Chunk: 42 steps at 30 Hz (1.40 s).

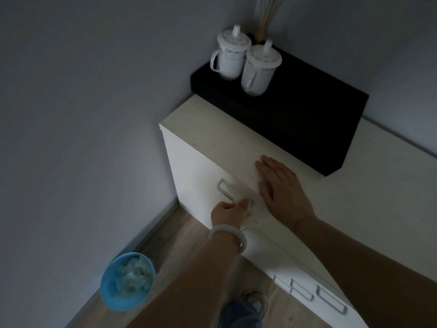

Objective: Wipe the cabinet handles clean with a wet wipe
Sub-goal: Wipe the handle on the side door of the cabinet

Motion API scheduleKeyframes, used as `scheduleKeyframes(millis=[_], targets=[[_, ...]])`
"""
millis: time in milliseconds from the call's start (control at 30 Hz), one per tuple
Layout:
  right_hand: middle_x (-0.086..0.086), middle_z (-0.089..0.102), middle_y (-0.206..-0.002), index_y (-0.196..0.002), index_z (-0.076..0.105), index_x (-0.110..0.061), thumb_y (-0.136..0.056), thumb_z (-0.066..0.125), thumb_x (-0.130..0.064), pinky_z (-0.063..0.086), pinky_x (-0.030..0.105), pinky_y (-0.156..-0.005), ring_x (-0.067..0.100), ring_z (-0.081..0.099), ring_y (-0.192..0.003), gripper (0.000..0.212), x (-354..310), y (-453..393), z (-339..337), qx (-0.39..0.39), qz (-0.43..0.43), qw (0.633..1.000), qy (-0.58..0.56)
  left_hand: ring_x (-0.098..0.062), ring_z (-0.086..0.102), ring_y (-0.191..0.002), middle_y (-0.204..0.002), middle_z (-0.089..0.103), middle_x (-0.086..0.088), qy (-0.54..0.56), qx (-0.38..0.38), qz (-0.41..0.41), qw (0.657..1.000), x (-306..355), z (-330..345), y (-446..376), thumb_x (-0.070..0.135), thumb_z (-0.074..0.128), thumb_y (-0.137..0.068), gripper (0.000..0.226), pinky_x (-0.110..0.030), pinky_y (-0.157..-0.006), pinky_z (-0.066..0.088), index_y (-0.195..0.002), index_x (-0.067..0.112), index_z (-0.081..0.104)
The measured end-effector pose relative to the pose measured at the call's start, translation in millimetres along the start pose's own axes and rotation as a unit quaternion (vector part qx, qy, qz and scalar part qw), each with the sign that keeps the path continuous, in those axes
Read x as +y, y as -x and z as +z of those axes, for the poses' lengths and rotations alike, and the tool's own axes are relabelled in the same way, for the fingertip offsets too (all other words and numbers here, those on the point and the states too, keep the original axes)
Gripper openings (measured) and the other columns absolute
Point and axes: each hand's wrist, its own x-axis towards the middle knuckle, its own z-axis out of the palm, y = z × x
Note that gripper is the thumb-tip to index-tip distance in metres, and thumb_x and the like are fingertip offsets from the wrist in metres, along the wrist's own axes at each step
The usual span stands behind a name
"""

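Note:
A white cabinet (pixel 189 176) stands in the room's corner. A pale loop handle (pixel 223 191) sits high on its front door. My left hand (pixel 227 213), with a white bangle on the wrist, is closed on a crumpled wet wipe (pixel 248 210) and presses it against the handle's near end. My right hand (pixel 281 185) lies flat, fingers apart, on the cabinet's top edge just above the handle. More handles (pixel 329 301) show on the drawer fronts at the lower right.
A black box (pixel 307 119) on the cabinet top carries two white lidded mugs (pixel 246 60), with reed sticks (pixel 267 15) behind. A blue bin (pixel 127 281) holding used wipes stands on the wooden floor by the wall. My shoe (pixel 255 301) is near the cabinet base.

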Motion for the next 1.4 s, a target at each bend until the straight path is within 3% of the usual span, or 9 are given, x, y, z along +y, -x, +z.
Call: scheduleKeyframes(millis=[133, 200, 333, 600, 733, 967, 1133, 1200, 1400], targets=[[-0.003, 0.03, -0.155, -0.147, 0.035, -0.022, -0.097, 0.029, -0.039, 0.019, 0.034, -0.118, 0.014, 0.027, -0.141, 0.053, 0.0, 0.3, 0.0, -0.005, 0.01, 1.0, -0.001, -0.024, 0.065, -0.089, -0.097, 0.068, -0.008, -0.004, -0.026, -0.024, 0.999, 4.3, -2.7, -7.6, 0.031, 0.083, -0.068, 0.04, -0.036, -0.083, 0.056, -0.094, 0.012, 0.06], [-0.003, 0.029, -0.155, -0.147, 0.034, -0.023, -0.097, 0.028, -0.039, 0.019, 0.034, -0.118, 0.014, 0.025, -0.142, 0.053, -0.2, 0.2, 0.7, -0.008, 0.011, 1.0, 0.002, -0.028, 0.066, -0.094, -0.101, 0.069, -0.011, 0.026, -0.051, -0.042, 0.997, 3.1, -0.5, -7.4, 0.028, 0.084, -0.064, 0.044, -0.042, -0.09, 0.055, -0.097, 0.012, 0.06], [-0.002, 0.03, -0.155, -0.147, 0.034, -0.021, -0.097, 0.03, -0.038, 0.021, 0.037, -0.118, 0.015, 0.027, -0.142, 0.053, 0.4, 0.1, 1.1, -0.006, 0.009, 1.0, 0.001, -0.034, 0.068, -0.095, -0.097, 0.071, -0.016, 0.091, -0.078, -0.077, 0.99, -2.9, 3.8, -8.8, 0.013, 0.079, -0.076, 0.028, -0.046, -0.09, 0.055, -0.097, 0.002, 0.064], [-0.002, 0.03, -0.155, -0.147, 0.034, -0.022, -0.097, 0.03, -0.037, 0.02, 0.035, -0.118, 0.014, 0.026, -0.142, 0.053, -0.6, 0.2, 0.0, -0.003, 0.011, 1.0, -0.006, -0.029, 0.069, -0.089, -0.094, 0.071, -0.015, 0.108, -0.094, -0.111, 0.983, -2.6, 10.3, -9.9, 0.015, 0.08, -0.076, 0.04, -0.04, -0.086, 0.058, -0.108, -0.002, 0.062], [-0.002, 0.031, -0.154, -0.147, 0.035, -0.022, -0.097, 0.03, -0.038, 0.023, 0.038, -0.117, 0.015, 0.027, -0.142, 0.053, -0.1, 0.5, 0.7, -0.002, 0.01, 1.0, -0.009, -0.037, 0.068, -0.095, -0.091, 0.072, -0.017, 0.085, -0.09, -0.081, 0.989, -2.7, 9.1, -12.9, 0.011, 0.079, -0.074, 0.022, -0.047, -0.088, 0.056, -0.087, 0.001, 0.065], [-0.002, 0.032, -0.154, -0.146, 0.036, -0.021, -0.096, 0.032, -0.037, 0.02, 0.034, -0.117, 0.013, 0.027, -0.141, 0.052, -1.7, 0.4, -1.4, 0.008, 0.005, 1.0, -0.011, -0.038, 0.069, -0.094, -0.089, 0.074, -0.019, 0.05, -0.081, 0.013, 0.995, 6.4, -25.9, -39.1, 0.015, 0.088, -0.059, 0.025, -0.049, -0.089, 0.055, -0.077, 0.007, 0.072], [0.0, 0.032, -0.153, -0.146, 0.037, -0.02, -0.096, 0.032, -0.036, 0.022, 0.036, -0.117, 0.014, 0.027, -0.141, 0.053, -2.6, 0.5, -2.0, 0.008, 0.002, 1.0, -0.003, -0.027, 0.069, -0.081, -0.086, 0.073, -0.011, 0.079, -0.098, -0.023, 0.992, -3.0, -8.9, -17.7, 0.011, 0.08, -0.075, 0.02, -0.034, -0.078, 0.058, -0.089, 0.004, 0.069], [0.0, 0.033, -0.153, -0.146, 0.037, -0.019, -0.096, 0.032, -0.036, 0.022, 0.036, -0.117, 0.014, 0.028, -0.141, 0.053, -2.4, 0.6, -1.4, 0.008, 0.001, 1.0, -0.004, -0.031, 0.069, -0.092, -0.095, 0.073, -0.015, 0.106, -0.129, -0.045, 0.985, -10.4, 0.1, -8.9, 0.008, 0.078, -0.077, 0.018, -0.039, -0.086, 0.057, -0.09, 0.002, 0.067], [-0.002, 0.032, -0.154, -0.146, 0.036, -0.02, -0.097, 0.033, -0.036, 0.021, 0.035, -0.117, 0.014, 0.027, -0.141, 0.052, -1.7, 0.8, -2.1, 0.007, 0.001, 1.0, -0.006, -0.035, 0.07, -0.093, -0.09, 0.074, -0.018, 0.111, -0.046, -0.002, 0.993, 2.3, -22.7, -40.3, 0.016, 0.089, -0.061, 0.027, -0.047, -0.089, 0.055, -0.08, 0.006, 0.072]])
